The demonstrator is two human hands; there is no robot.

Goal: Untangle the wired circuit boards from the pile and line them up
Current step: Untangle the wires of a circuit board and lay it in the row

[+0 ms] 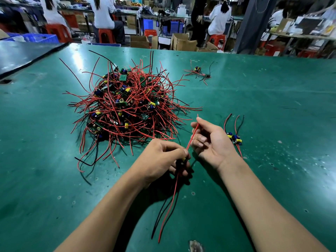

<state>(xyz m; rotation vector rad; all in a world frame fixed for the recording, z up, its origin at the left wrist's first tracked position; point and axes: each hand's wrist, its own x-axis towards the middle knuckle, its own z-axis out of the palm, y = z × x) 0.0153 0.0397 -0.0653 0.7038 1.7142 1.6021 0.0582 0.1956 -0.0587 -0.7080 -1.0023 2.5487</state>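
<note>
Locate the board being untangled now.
Head view, centre: board gripped in the left hand, nearer than the pile, its red wire pinched by the right hand.

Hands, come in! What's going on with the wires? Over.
Left hand grips one board, wires dangling. Right hand pinches its red wire. Pile tangled ahead; freed boards lie to the right. Nothing blocking.

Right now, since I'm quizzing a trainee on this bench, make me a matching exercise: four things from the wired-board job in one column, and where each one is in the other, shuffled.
Things
1. big pile
2. small tangle
3. board with hanging wires
4. red wire

Places
A. pinched by the right hand
B. far side of the table, to the right
C. gripped in the left hand
D. on the table, left of centre

Pairs: 1-D, 2-B, 3-C, 4-A
</note>
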